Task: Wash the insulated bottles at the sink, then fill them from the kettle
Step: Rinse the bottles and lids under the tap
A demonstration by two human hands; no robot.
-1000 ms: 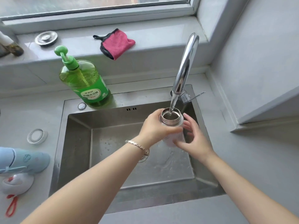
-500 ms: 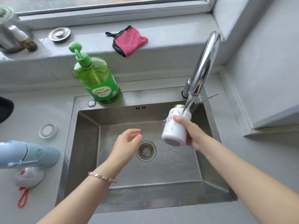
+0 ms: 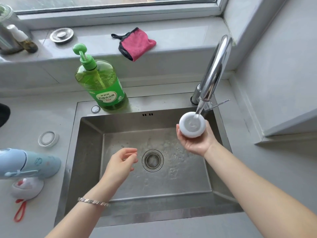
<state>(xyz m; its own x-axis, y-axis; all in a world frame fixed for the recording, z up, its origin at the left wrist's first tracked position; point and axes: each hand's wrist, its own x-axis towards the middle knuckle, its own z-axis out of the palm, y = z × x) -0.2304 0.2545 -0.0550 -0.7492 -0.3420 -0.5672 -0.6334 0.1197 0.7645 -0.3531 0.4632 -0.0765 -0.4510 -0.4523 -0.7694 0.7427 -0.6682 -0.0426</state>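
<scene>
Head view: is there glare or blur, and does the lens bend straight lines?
In the head view, daylight glints along the faucet and the window sill; the window frame bows, as a wide lens does; the whole picture is slightly soft.

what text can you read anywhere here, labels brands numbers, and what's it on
"柠檬洗洁精": label of the green dish soap bottle.
Smaller print above and below it on that label: too blurred to read.
Blue bottle: printed marks, nothing legible.
White bottle: only its base shows, no text.
</scene>
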